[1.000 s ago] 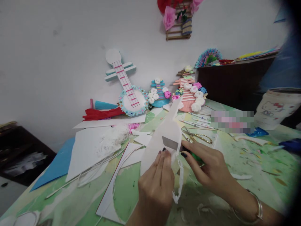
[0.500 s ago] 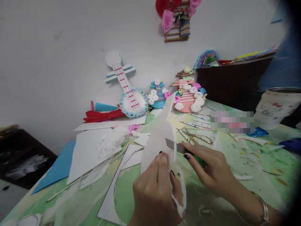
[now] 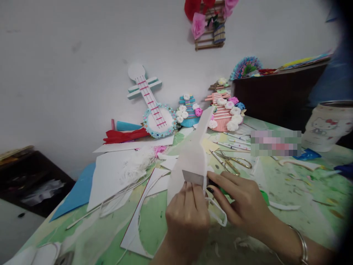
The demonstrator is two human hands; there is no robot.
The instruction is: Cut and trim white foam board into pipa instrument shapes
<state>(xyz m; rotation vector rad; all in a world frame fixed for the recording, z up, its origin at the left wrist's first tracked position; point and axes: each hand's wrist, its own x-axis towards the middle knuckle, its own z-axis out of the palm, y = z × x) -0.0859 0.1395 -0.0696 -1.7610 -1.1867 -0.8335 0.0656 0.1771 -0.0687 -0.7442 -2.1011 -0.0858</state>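
Observation:
My left hand (image 3: 189, 213) is closed on a white foam board cutout (image 3: 190, 156) with a rounded body and a narrow neck, held tilted above the table. In my right hand (image 3: 239, 195) is a utility knife (image 3: 193, 177) with a green handle mostly covered by my fingers. Its wide blade lies across the face of the cutout, close above my left fingertips, by the right edge. A thin curled strip of white foam (image 3: 219, 213) hangs from the cutout's edge between my hands.
Gold-handled scissors (image 3: 234, 162) and several markers (image 3: 231, 145) lie behind my right hand. White board sheets (image 3: 106, 184) and white string (image 3: 135, 165) are at left. Decorated lute models (image 3: 158, 121) lean on the wall. A cup (image 3: 327, 127) stands at right.
The knife blade has moved down along the cutout's edge, towards my left fingers, and now reaches further across its face. The hanging strip has swung right. The view has shifted slightly.

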